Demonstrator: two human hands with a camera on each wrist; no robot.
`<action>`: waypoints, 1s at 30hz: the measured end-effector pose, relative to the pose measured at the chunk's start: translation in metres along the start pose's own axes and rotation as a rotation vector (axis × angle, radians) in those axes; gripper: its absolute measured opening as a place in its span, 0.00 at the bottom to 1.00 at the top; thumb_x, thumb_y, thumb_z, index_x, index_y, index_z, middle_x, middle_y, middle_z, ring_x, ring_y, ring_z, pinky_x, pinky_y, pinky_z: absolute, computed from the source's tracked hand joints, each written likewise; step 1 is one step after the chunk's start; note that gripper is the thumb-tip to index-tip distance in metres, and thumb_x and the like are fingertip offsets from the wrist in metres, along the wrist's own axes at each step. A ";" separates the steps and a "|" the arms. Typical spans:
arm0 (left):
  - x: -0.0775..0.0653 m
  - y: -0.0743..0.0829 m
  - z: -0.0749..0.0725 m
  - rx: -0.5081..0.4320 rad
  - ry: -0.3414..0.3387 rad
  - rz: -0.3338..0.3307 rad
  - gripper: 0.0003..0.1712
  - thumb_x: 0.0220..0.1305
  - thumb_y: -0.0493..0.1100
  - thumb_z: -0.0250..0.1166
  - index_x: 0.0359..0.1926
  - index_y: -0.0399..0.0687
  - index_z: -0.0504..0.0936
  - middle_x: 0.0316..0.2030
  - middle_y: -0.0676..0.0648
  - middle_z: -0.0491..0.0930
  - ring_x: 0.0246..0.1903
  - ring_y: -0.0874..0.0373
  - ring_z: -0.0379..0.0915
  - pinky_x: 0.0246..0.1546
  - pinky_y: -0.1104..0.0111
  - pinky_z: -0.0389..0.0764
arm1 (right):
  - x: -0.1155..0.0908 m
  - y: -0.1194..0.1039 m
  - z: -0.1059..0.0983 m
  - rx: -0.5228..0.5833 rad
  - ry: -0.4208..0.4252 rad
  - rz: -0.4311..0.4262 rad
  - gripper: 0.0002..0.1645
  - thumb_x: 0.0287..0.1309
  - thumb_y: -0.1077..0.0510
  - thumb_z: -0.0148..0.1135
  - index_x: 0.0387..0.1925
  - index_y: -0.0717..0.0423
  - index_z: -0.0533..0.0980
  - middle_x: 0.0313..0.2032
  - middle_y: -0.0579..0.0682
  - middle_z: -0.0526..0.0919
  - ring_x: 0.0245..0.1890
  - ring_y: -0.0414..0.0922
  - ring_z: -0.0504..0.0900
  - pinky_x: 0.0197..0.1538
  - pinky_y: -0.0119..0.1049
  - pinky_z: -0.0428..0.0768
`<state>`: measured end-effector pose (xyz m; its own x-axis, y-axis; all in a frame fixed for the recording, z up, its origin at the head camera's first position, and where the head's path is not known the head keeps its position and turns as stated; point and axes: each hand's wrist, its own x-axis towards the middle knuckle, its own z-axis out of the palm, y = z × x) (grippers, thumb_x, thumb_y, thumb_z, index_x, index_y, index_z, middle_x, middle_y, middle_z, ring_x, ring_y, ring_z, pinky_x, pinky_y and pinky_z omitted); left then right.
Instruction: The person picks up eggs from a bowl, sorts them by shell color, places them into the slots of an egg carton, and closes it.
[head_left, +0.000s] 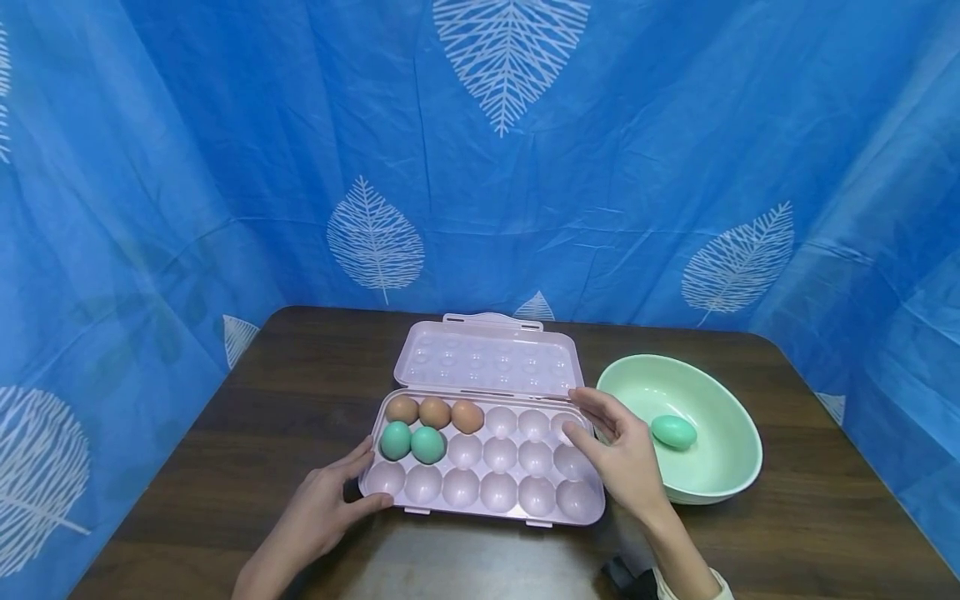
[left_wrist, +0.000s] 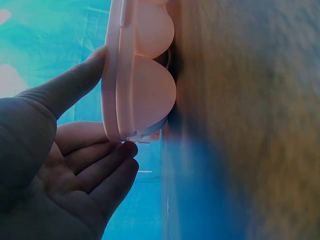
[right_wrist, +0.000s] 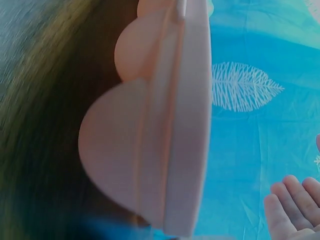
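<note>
A pale pink egg tray lies with its lid folded back. Three brown eggs fill the left end of its back row. Two green eggs sit in the middle row's first two cups. My left hand holds the tray's front left corner, thumb on the rim and fingers along the left end. Over the tray's right end hovers my right hand, fingers loosely bent and nothing held. To its right, a green egg lies in a light green bowl.
Dark wood tabletop lies under everything. A blue curtain with white leaf prints hangs behind the table and at both sides. A small black object shows at my right wrist.
</note>
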<state>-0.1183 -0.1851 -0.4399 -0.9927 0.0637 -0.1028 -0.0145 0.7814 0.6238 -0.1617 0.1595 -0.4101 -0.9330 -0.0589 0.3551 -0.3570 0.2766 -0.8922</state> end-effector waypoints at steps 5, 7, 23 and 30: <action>0.000 -0.001 0.000 -0.002 0.005 0.003 0.45 0.43 0.61 0.69 0.60 0.42 0.70 0.64 0.45 0.61 0.60 0.43 0.59 0.54 0.47 0.64 | 0.000 0.000 -0.006 -0.028 0.009 0.014 0.25 0.52 0.61 0.66 0.53 0.58 0.72 0.50 0.50 0.77 0.53 0.42 0.74 0.57 0.28 0.67; 0.000 -0.002 0.001 -0.004 0.007 0.002 0.45 0.43 0.61 0.70 0.60 0.43 0.70 0.64 0.45 0.61 0.60 0.44 0.59 0.54 0.47 0.64 | 0.000 0.000 -0.008 -0.032 0.012 0.013 0.25 0.52 0.62 0.66 0.53 0.59 0.72 0.50 0.50 0.77 0.53 0.43 0.74 0.57 0.28 0.67; -0.001 -0.003 0.000 -0.008 0.006 0.008 0.45 0.44 0.62 0.69 0.61 0.43 0.70 0.64 0.44 0.61 0.60 0.43 0.59 0.54 0.47 0.64 | 0.002 0.007 -0.035 -0.146 0.059 -0.026 0.24 0.52 0.62 0.66 0.52 0.60 0.73 0.49 0.54 0.78 0.51 0.46 0.76 0.54 0.27 0.70; 0.000 -0.003 0.001 -0.007 0.009 0.015 0.45 0.44 0.62 0.69 0.61 0.44 0.70 0.64 0.45 0.61 0.60 0.44 0.60 0.54 0.47 0.64 | 0.001 0.014 -0.049 -0.215 0.079 -0.004 0.25 0.52 0.60 0.65 0.53 0.60 0.73 0.49 0.55 0.78 0.51 0.48 0.76 0.53 0.23 0.70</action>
<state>-0.1179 -0.1869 -0.4426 -0.9938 0.0698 -0.0870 -0.0007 0.7760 0.6307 -0.1653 0.2098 -0.4085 -0.9222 0.0132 0.3865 -0.3344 0.4749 -0.8140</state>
